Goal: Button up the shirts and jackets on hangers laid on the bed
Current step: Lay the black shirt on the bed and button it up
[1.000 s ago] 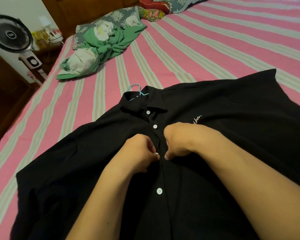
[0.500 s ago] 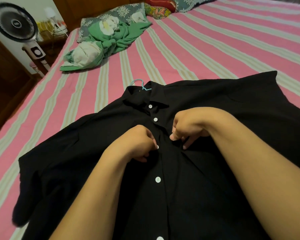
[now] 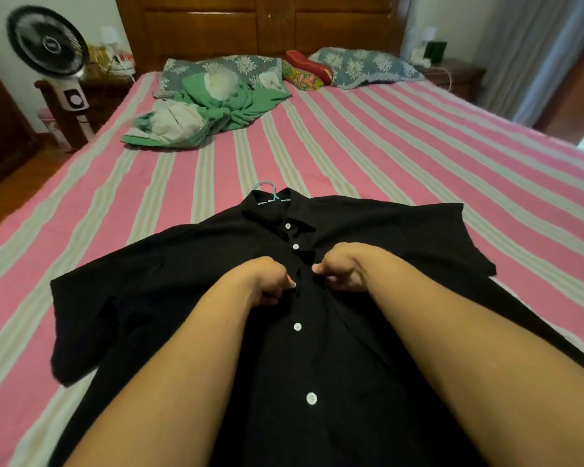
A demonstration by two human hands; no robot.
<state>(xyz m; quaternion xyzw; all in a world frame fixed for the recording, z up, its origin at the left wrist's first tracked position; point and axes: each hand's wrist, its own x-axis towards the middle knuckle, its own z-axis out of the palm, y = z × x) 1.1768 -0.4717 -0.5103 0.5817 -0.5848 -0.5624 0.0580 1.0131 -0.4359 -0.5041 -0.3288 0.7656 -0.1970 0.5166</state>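
Both grips, left hand [image 3: 267,281] and right hand [image 3: 343,269], pinch the front edges of a black shirt [image 3: 368,348] lying flat on the striped bed [image 3: 418,146]. Thin, limp cloth; hold right beside each small white button [image 3: 297,326]. Blue hanger [image 3: 267,190] beyond.

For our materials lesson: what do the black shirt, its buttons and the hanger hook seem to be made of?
Black shirt: thin matte woven cloth, judging by its soft creases.
Buttons: white, slightly glossy, probably plastic.
Hanger hook: thin and light blue, plastic or coated wire; cannot tell which.
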